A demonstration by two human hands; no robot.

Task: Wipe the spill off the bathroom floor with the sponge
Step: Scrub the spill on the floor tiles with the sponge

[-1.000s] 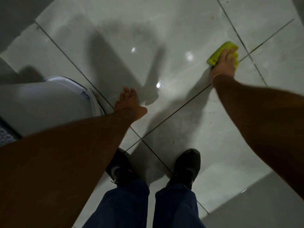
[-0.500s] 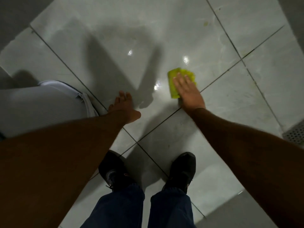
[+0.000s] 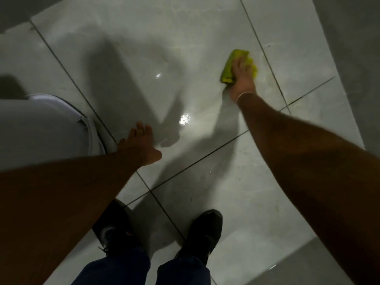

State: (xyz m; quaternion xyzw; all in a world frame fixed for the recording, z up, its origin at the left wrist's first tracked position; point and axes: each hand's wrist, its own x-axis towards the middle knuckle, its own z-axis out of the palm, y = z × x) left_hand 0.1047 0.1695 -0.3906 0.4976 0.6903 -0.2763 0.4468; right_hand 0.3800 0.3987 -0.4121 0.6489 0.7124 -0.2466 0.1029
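A yellow-green sponge lies flat on the glossy grey floor tile at the upper right. My right hand presses down on it, fingers spread over its top. The tile around it shines wet, with bright glints near the middle; a faint yellowish smear shows just right of the sponge. My left hand rests flat and open on the floor at the centre left, holding nothing.
A white toilet base stands at the left, close beside my left hand. My two black shoes are planted at the bottom centre. Dark grout lines cross the tiles. A grey wall runs along the right.
My right hand slid the sponge from the far right in to the middle, then back out up and to the right. My left hand stayed planted on the floor.
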